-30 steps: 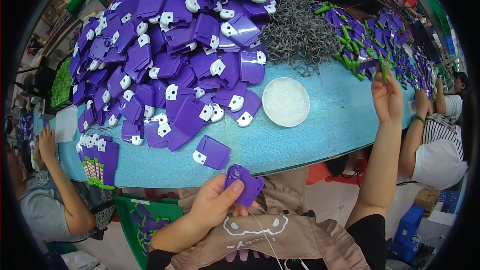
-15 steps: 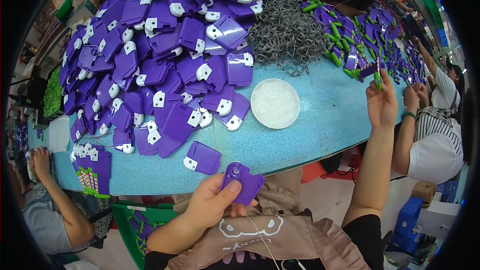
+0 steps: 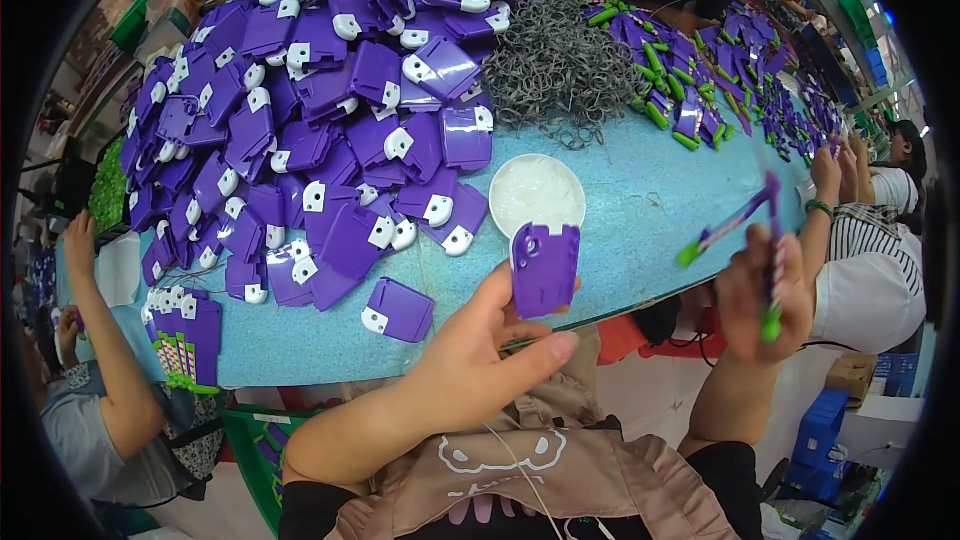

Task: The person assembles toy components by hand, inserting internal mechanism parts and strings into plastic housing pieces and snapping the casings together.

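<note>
**Holding a purple case up over the table edge**

Pinching a flat purple plastic case point(image 3: 545, 268) between thumb and fingertips, the left hand point(image 3: 470, 365) lifts it upright before the white round dish point(image 3: 537, 194). The right hand point(image 3: 765, 295), blurred, is closed around thin purple-and-green sticks point(image 3: 772, 260). A heap of purple cases point(image 3: 320, 120) covers the blue table point(image 3: 640, 200).

Purple casing point(image 3: 545, 268), purple-and-green sticks point(image 3: 772, 270), white dish point(image 3: 537, 193), pale blue tabletop point(image 3: 650, 200)
</note>
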### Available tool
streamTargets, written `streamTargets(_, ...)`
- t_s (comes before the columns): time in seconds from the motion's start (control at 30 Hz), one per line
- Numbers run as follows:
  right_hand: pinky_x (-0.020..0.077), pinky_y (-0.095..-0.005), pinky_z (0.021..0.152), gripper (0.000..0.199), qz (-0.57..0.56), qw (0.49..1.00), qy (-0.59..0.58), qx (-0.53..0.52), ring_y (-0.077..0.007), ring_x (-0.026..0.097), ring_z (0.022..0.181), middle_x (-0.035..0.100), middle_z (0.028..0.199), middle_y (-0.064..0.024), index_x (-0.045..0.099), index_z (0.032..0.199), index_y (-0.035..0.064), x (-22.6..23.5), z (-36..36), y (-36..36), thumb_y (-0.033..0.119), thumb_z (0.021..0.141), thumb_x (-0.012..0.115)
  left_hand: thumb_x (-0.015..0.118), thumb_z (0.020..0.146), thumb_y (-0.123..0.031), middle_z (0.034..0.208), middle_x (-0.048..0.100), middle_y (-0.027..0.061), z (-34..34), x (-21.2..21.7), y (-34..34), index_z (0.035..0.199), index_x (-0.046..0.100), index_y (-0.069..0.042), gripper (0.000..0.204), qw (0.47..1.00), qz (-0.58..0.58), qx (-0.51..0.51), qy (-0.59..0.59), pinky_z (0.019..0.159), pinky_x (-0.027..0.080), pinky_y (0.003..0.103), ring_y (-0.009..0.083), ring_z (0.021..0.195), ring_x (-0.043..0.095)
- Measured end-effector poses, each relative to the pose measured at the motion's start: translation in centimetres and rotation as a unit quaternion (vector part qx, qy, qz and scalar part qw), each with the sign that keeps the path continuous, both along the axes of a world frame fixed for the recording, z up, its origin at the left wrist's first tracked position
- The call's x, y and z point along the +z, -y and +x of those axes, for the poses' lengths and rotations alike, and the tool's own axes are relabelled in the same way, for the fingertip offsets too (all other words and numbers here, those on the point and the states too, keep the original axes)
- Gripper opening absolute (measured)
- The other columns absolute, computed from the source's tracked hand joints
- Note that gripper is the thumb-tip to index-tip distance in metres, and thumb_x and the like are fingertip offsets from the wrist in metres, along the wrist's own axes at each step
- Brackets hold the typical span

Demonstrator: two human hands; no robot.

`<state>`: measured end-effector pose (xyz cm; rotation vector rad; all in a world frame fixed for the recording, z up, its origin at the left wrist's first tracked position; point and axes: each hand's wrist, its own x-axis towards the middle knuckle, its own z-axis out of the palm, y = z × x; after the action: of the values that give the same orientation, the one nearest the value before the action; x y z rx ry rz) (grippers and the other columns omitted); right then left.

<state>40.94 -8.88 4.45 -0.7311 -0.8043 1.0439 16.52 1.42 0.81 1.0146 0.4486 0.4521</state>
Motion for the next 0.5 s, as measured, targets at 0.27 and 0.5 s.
streamTargets(0.27, 0.0368, -0.0315, 0.091, 0.025, -0.112, 0.935, 0.063, 0.330, -0.0202, 0.049, 0.104, 0.050, 0.110, -0.0138, 0.053, 0.107, -0.0066, -0.7, -8.0, -1.5, -0.004, 0.082, 0.047, 0.056, 0.081, 0.001, 0.113, 0.053, 0.0136, -1.5, -0.4, 1.0, 0.128, 0.032, -0.001, 0.053, 0.996, 0.044, 0.077, 0.020, 0.086, 0.042, 0.030, 0.0170, 0.099, 0.053)
streamTargets(0.5, 0.0417, -0.0304, 0.081, 0.028, -0.053, 0.911, 0.074, 0.403, -0.0236, 0.054, 0.092, 0.051, 0.103, -0.0171, 0.056, 0.104, -0.0062, 0.2, -10.4, -2.4, -0.006, 0.077, 0.054, 0.052, 0.088, -0.011, 0.086, 0.060, 0.0107, -5.4, -1.4, -1.7, 0.105, 0.046, 0.001, 0.022, 0.920, 0.172, 0.331, -0.116, 0.058, 0.048, 0.025, 0.0130, 0.064, 0.058)
